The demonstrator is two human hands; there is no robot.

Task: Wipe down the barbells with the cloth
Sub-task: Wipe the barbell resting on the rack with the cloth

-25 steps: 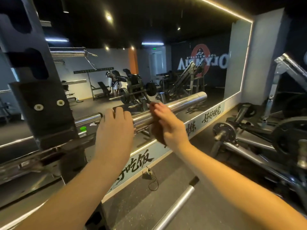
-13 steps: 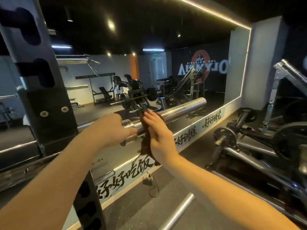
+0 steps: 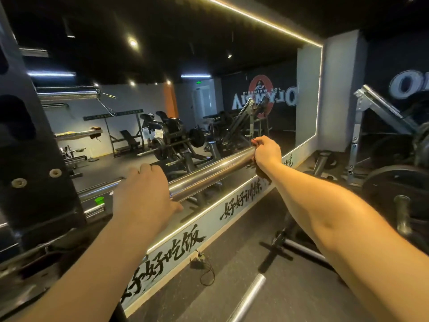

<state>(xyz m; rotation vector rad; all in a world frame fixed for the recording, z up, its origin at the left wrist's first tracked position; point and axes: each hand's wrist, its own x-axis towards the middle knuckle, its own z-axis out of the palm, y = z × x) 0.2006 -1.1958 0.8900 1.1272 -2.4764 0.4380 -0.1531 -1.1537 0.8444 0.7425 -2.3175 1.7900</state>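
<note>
In the head view, the limp dark cloth point(image 3: 262, 175) is being pinched round the far tip of the barbell point(image 3: 209, 173) by the curled right hand point(image 3: 267, 152), having been slid outward from the collar; this pass is being judged nearly finished. The smooth, gleaming chrome cylinder is being clasped near the collar by the left hand point(image 3: 141, 196), fingers curled over

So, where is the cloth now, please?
Head view, right of centre: the cloth is gripped by the right hand at the far end of the barbell sleeve, hanging below it.
</note>
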